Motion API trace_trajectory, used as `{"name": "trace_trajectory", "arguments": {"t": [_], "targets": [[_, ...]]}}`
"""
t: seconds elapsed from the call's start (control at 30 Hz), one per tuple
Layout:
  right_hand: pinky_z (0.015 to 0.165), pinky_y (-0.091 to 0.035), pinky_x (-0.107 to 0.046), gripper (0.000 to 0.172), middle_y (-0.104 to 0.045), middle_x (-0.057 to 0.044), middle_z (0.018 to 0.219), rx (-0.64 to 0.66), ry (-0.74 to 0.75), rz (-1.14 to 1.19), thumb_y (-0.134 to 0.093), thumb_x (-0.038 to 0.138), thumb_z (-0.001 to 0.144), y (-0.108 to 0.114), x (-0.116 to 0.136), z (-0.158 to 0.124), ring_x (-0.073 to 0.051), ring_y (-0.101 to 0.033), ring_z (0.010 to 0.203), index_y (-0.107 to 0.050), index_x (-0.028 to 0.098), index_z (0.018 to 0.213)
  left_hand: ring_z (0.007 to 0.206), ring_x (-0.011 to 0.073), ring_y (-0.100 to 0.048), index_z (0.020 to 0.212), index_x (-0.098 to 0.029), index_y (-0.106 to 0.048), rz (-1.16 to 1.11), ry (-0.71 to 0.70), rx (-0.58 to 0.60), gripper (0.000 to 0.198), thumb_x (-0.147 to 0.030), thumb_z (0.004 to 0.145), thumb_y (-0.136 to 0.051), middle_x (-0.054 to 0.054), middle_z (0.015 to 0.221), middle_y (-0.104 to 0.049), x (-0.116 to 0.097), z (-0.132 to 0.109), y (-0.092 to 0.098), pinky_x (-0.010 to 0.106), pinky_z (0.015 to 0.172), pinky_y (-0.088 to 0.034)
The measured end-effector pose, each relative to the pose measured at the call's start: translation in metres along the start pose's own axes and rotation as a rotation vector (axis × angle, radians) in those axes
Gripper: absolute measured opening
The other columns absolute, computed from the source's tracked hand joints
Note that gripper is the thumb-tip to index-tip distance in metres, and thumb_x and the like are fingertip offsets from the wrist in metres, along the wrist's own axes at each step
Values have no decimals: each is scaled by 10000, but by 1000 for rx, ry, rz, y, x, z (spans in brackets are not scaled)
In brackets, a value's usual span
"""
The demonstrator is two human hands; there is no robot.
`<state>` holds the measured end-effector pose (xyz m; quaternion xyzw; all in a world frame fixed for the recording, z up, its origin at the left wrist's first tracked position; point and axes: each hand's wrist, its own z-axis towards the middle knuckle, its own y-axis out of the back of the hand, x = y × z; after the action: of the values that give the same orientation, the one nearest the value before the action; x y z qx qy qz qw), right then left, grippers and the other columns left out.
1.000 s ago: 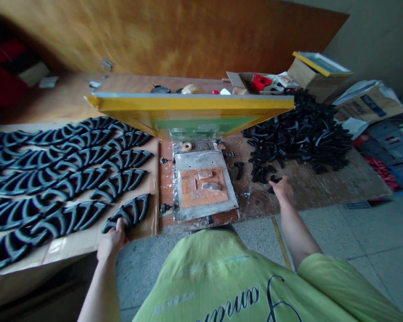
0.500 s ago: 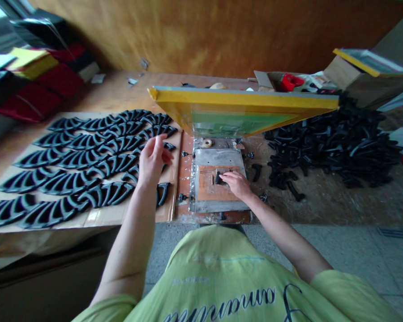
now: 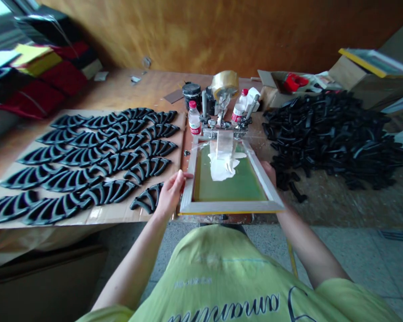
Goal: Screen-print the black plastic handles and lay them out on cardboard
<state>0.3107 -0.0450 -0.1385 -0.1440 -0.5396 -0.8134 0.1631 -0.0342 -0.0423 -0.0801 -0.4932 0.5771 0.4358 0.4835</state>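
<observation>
A screen frame (image 3: 229, 207) with grey edges and a green mesh lies lowered over the metal base. White paste (image 3: 222, 167) is spread on the mesh near its far end, by a squeegee (image 3: 225, 142). My left hand (image 3: 172, 190) is closed at the frame's left edge, with thumb and finger by it. On the opposite side, my right hand (image 3: 269, 172) is at the frame's right edge, mostly hidden behind it, so its fingers do not show. The base and the black piece seen on it earlier are covered by the frame.
Rows of black curved parts (image 3: 100, 166) lie on cardboard at the left. A heap of black parts (image 3: 329, 134) is on the right. Behind the frame stand a red-capped bottle (image 3: 194, 120), a black jar (image 3: 191, 93) and a tape roll (image 3: 225, 83).
The raised frame has come down flat over the base. My right hand has left the small black piece and moved right; my left hand has moved nearer and right, to the frame's edge.
</observation>
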Motion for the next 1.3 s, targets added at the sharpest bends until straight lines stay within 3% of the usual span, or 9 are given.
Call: {"name": "trace_trajectory", "arguments": {"t": [0.1, 0.2, 0.37, 0.47, 0.7, 0.9, 1.07, 1.17, 1.3], "targets": [[894, -539, -321, 345, -668, -113, 1148, -89, -21, 18, -538, 237, 936, 9, 9, 23, -204, -641, 1007, -650, 125, 1242, 562, 123, -563, 1250, -167, -644, -14, 145, 46, 600, -595, 830, -620, 3, 680, -629, 53, -11, -3, 209, 507, -436], [1020, -481, -441, 618, -514, -152, 1375, 24, 98, -12, -725, 268, 822, 2, 44, 48, -288, -546, 1196, -517, 186, 1398, 623, 159, -621, 1431, -186, -492, 20, 188, 50, 762, -552, 788, -675, 14, 748, -678, 90, -7, -7, 241, 555, -485], [899, -494, -376, 251, -667, -116, 1081, 378, 164, -170, -682, 229, 853, -15, 84, 62, -259, -605, 1032, -657, 154, 1091, 664, 180, -645, 1423, -202, -507, 148, 165, 31, 687, -514, 824, -636, 13, 753, -691, 113, 3, -4, 259, 583, -500], [814, -475, -314, 101, -699, -106, 1001, 485, 210, -208, -629, 218, 879, -15, 87, 43, -231, -623, 962, -682, 156, 939, 712, 194, -663, 1423, -207, -507, 169, 171, 43, 661, -530, 853, -595, 18, 769, -692, 117, 2, -2, 268, 615, -512], [683, -416, -254, 211, -707, -43, 940, 663, 496, -174, -541, 75, 844, 8, 80, 7, -173, -628, 849, -690, 192, 937, 750, 209, -678, 1439, -210, -487, 180, 188, 37, 696, -576, 853, -577, 32, 820, -709, 124, 2, -3, 291, 654, -530], [728, -448, -270, 218, -712, -64, 1017, 448, 363, -188, -548, 91, 853, -5, 81, 11, -198, -637, 947, -694, 185, 985, 750, 205, -677, 1429, -191, -482, 111, 167, 59, 714, -586, 844, -590, 32, 817, -710, 125, 3, -2, 285, 651, -530], [764, -491, -279, 300, -711, -73, 1069, 507, 408, -120, -546, 76, 852, -12, 80, -14, -185, -660, 898, -688, 183, 1094, 709, 191, -667, 1425, -182, -483, 92, 197, 69, 735, -585, 825, -616, 32, 814, -715, 118, 2, -1, 260, 608, -507], [757, -516, -298, 231, -728, -31, 1030, 466, 316, -68, -606, 210, 888, -6, 82, 5, -197, -675, 891, -691, 243, 1100, 684, 181, -656, 1422, -166, -489, 86, 211, 62, 743, -570, 815, -633, 27, 774, -699, 107, 0, -2, 241, 579, -484], [816, -536, -336, 531, -708, -31, 1174, 282, 154, -21, -695, 279, 855, 2, 87, 60, -214, -675, 946, -556, 306, 1367, 644, 168, -640, 1481, -193, -419, 14, 235, 71, 814, -542, 791, -676, 14, 759, -691, 75, -5, -2, 232, 549, -465]]}}
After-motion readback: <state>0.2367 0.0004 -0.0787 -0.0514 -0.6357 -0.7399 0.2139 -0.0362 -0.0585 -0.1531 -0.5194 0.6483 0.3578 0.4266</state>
